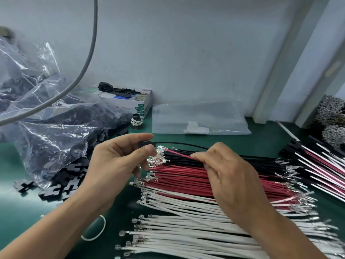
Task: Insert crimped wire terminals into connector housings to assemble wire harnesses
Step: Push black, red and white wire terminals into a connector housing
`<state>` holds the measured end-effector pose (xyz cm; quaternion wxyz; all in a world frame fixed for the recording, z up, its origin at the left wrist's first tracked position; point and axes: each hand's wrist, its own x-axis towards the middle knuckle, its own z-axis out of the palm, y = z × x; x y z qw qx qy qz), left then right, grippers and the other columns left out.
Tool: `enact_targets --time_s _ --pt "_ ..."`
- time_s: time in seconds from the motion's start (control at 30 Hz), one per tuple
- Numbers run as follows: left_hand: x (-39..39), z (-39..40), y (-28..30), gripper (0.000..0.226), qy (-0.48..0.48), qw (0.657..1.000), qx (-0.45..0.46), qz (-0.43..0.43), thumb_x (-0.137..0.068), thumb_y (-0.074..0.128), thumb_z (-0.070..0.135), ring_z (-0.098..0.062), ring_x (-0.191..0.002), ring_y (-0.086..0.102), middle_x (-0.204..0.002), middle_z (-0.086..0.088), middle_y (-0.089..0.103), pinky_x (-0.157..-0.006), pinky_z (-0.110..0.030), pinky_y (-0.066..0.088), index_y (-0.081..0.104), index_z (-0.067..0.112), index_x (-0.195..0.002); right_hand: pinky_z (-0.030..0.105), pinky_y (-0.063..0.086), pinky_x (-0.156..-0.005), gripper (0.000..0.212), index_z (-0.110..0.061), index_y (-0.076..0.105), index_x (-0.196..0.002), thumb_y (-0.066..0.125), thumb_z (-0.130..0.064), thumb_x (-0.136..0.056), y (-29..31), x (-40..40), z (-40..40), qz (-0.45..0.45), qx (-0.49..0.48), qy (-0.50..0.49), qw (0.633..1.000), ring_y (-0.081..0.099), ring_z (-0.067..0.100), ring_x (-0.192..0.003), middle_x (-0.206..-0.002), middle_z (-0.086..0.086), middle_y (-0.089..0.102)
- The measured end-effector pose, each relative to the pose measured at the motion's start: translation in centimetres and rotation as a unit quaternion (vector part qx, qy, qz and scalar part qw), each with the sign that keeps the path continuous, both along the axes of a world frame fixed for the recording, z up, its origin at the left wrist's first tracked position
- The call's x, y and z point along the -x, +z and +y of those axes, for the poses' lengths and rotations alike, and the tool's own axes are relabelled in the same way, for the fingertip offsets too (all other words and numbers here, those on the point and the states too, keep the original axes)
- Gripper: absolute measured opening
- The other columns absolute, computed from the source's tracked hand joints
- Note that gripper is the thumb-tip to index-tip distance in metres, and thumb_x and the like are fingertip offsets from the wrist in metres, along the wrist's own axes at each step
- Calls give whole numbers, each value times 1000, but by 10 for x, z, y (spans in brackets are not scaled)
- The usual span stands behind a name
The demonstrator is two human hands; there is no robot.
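Wire-harness workshop: bench (261, 139) heaped with crimped wires (186, 184)

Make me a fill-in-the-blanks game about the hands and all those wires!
1. The left hand pinches a small ____ connector with a black wire in it.
2. The right hand pinches a ____ wire from the pile.
3. The wires nearest the camera are ____.
4. The table is ____.

Missing words: black; red; white; green
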<state>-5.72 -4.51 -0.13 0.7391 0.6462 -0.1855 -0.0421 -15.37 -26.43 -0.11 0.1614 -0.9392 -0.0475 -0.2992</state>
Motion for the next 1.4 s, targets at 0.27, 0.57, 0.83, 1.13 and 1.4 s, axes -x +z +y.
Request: enact_targets --time_s 0.27,0.57,0.83,1.13,1.4 --pt "-1 2 6 39 -69 992 60 91 -67 80 25 -19 -53 57 -81 -21 73 -48 -24 51 80 4 -99 29 49 -56 18 -30 78 -105 65 -28 -94 7 12 -9 -54 -52 50 996 57 10 -69 -82 -17 54" --pt "5 -1 7 34 -133 981 55 126 -71 79 20 -19 -53 59 -79 -21 72 -49 -24 54 79 2 -100 35 52 -57 20 -23 79 -108 66 -28 -94 7 13 8 -109 -77 81 988 60 13 -68 -83 -10 60" --pt "4 -1 7 25 -162 971 85 156 -82 71 20 -16 -52 60 -78 -13 71 -51 -24 53 80 6 -101 33 51 -57 20 -21 79 -108 64 -24 -95 11 16 5 -118 -95 76 986 59 11 -65 -76 -16 56" --pt "7 -2 7 30 -208 961 89 160 -81 73 21 -17 -52 60 -77 -15 69 -51 -24 52 78 4 -105 34 54 -62 18 -27 74 -101 57 -30 -98 13 18 10 -60 -55 52 995 64 5 -75 -85 -18 65" --pt "6 -1 5 33 -216 961 77 156 -81 75 23 -17 -53 60 -76 -14 69 -51 -24 53 77 2 -106 33 52 -64 16 -28 73 -95 57 -28 -96 18 20 4 -43 -88 62 993 65 6 -77 -83 -19 66"
